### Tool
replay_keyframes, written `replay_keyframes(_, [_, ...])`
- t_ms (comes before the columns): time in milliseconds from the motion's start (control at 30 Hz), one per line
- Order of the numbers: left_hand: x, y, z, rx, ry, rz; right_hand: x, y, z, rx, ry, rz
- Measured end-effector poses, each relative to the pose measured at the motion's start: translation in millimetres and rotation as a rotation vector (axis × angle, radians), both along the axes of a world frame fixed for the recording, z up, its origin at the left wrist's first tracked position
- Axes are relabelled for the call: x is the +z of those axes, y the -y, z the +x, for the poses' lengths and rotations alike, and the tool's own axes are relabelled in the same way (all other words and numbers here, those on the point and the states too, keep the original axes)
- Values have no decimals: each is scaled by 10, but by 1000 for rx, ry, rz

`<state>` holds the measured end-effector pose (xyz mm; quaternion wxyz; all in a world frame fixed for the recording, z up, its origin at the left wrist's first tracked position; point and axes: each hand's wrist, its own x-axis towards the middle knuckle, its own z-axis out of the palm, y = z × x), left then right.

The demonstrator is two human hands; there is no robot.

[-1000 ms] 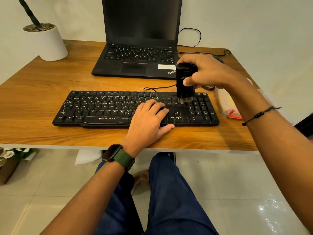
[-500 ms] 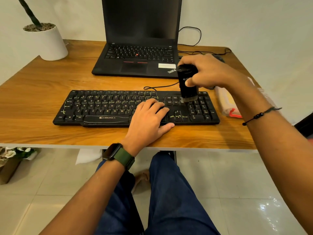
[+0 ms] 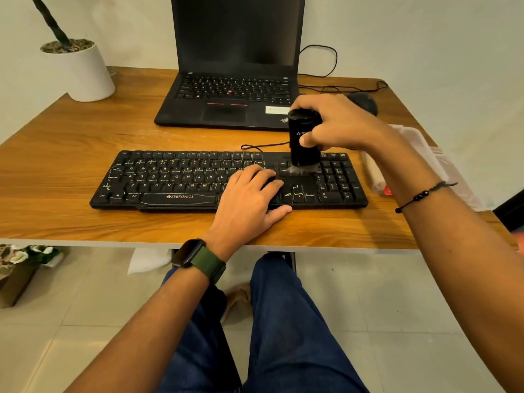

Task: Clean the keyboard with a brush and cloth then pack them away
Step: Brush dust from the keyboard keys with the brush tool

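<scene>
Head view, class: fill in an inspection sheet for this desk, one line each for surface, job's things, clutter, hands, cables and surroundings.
Surface: wooden desk, grain visible.
Job's things: black keyboard flat near the front edge; black brush upright, bristles on the keys left of the number pad; the cloth cannot be told for sure.
Clutter: open laptop, white plant pot, mouse, clear pouch at the right edge.
Hands: right hand grips the brush; left hand lies flat on the keyboard, fingers straight.
Cables: keyboard cable; black cable behind the laptop.
Surroundings: plain wall, tiled floor.
</scene>
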<state>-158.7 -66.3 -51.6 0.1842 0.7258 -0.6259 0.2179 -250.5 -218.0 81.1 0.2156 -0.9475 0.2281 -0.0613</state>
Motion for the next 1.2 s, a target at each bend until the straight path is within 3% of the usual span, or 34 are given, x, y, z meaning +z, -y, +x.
replay_keyframes(100, [-4,4,2,-3,0,1,65,55,-77,-12,-34,-19])
replay_keyframes(400, [1,-8,-1,11,17,12,-124,-103,-162,29,137,342])
replay_keyframes(567, [-8,3,9,2,1,17,-32,33,-368,-6,41,288])
replay_keyframes(867, [7,-8,11,5,15,24,-113,-121,-321,118,89,470])
replay_keyframes(1200, [-9,-1,6,7,5,30,-27,7,-436,67,44,450])
